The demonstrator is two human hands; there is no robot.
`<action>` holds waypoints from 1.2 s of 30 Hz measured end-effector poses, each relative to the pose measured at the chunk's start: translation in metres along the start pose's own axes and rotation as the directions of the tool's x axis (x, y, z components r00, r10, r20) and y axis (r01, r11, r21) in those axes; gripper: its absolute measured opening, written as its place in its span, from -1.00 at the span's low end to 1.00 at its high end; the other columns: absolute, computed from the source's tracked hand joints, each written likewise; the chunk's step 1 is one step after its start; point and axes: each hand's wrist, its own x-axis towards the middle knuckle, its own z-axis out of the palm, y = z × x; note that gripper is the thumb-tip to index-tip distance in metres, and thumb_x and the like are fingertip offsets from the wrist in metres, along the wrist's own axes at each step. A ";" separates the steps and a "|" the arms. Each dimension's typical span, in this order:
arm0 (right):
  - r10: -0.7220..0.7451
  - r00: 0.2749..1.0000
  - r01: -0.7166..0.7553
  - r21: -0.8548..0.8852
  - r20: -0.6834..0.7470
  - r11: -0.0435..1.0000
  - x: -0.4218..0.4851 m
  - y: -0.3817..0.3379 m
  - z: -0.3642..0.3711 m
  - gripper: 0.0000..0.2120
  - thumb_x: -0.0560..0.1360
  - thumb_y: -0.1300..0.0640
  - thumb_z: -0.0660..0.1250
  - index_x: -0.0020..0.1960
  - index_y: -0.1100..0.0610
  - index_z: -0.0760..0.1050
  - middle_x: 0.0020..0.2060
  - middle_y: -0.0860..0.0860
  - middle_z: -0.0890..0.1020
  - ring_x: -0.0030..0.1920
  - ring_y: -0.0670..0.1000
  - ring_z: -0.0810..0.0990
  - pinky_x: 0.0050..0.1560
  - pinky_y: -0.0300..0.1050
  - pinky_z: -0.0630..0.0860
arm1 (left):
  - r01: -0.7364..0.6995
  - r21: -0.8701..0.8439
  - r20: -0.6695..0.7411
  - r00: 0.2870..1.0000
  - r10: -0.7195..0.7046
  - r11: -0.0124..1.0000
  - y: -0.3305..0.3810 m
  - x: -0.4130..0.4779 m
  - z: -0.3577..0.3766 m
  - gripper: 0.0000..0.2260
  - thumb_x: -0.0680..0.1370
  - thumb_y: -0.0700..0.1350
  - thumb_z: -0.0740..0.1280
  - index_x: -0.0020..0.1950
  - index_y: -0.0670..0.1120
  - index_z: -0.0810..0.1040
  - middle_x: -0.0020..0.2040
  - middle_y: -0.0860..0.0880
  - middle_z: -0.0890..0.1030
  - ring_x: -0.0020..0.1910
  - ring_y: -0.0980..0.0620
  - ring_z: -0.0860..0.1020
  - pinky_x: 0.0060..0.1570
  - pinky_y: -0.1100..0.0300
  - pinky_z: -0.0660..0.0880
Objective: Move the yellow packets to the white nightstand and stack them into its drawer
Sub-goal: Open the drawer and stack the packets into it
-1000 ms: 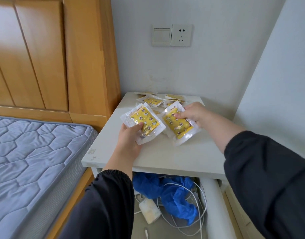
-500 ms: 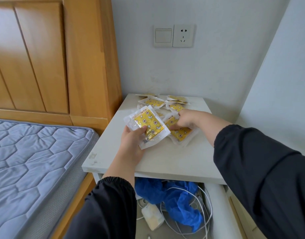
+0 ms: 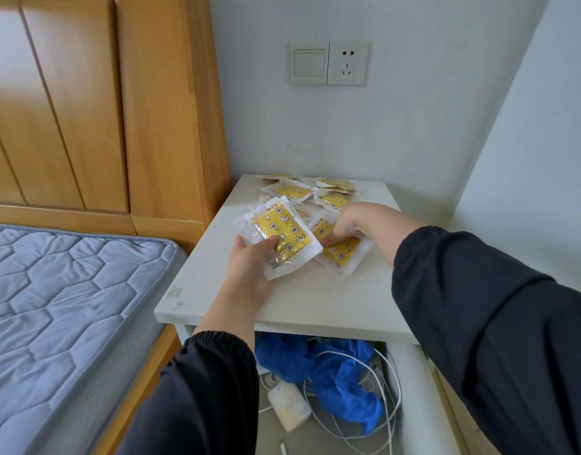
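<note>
My left hand (image 3: 249,267) grips a yellow packet (image 3: 282,229) with a clear plastic border, held just above the top of the white nightstand (image 3: 315,300). My right hand (image 3: 351,221) pinches a second yellow packet (image 3: 343,251) that lies flat on the top, to the right of the first. Several more yellow packets (image 3: 310,192) lie in a loose pile at the back of the top. Below the front edge the drawer (image 3: 410,389) stands pulled out.
The drawer holds a crumpled blue plastic bag (image 3: 335,376), tangled white cables (image 3: 378,418) and a white charger (image 3: 289,405). A grey-blue mattress (image 3: 62,307) and wooden headboard (image 3: 95,103) lie to the left. A wall switch and socket (image 3: 330,63) sit above.
My left hand has lifted its packet slightly up and right. My right hand has slid left and curled down onto the second packet on the nightstand top.
</note>
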 end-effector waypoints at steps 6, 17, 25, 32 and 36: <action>-0.027 0.999 0.028 0.035 -0.032 0.999 -0.004 -0.006 0.002 -0.29 0.48 -0.18 0.33 0.45 0.24 0.27 0.38 0.14 0.40 0.32 0.17 0.43 0.27 -0.03 0.38 | -0.004 -0.004 -0.007 1.000 0.004 1.000 0.000 -0.001 0.001 -0.62 0.52 -0.38 0.33 0.28 -0.10 0.43 0.10 -0.15 0.63 -0.03 -0.15 0.66 -0.24 0.02 0.64; 0.046 0.999 0.003 0.893 -0.027 0.450 -0.028 0.040 0.033 -0.58 0.36 0.13 0.54 0.15 0.24 0.53 -0.11 0.11 0.66 -0.16 0.08 0.66 -0.05 0.01 0.61 | -0.011 0.068 0.024 1.000 0.010 0.998 -0.003 -0.023 0.006 -0.66 0.49 -0.43 0.32 0.21 -0.14 0.47 0.01 -0.18 0.64 -0.07 -0.16 0.65 -0.21 -0.01 0.63; 0.070 0.998 -0.010 0.995 0.002 0.104 -0.086 0.083 0.063 -0.72 0.44 0.18 0.45 0.13 0.20 0.57 -0.03 0.12 0.68 -0.09 0.10 0.66 0.13 0.10 0.55 | 0.079 0.125 0.079 0.993 -0.089 0.989 -0.025 -0.072 0.018 -0.71 0.52 -0.42 0.27 0.19 -0.19 0.50 0.07 -0.21 0.65 -0.03 -0.17 0.65 -0.19 0.02 0.64; 0.125 0.982 0.129 0.988 -0.139 0.085 -0.148 0.096 0.094 -0.93 0.51 0.24 0.33 -0.04 0.15 0.57 -0.15 0.12 0.68 -0.16 0.11 0.67 -0.01 0.09 0.61 | 0.169 0.255 0.193 0.956 -0.222 0.952 -0.046 -0.122 0.007 -0.68 0.55 -0.41 0.21 0.25 -0.17 0.47 0.13 -0.24 0.63 0.03 -0.22 0.64 -0.09 -0.11 0.61; 0.209 0.957 0.167 0.972 -0.200 0.164 -0.174 0.094 0.126 -0.91 0.47 0.23 0.27 -0.05 0.20 0.53 -0.21 0.11 0.60 -0.20 0.09 0.59 -0.10 0.01 0.54 | 0.229 0.265 0.216 0.933 -0.290 0.936 -0.070 -0.146 -0.010 -0.69 0.56 -0.37 0.20 0.26 -0.14 0.48 0.15 -0.20 0.63 0.09 -0.21 0.62 -0.06 -0.11 0.61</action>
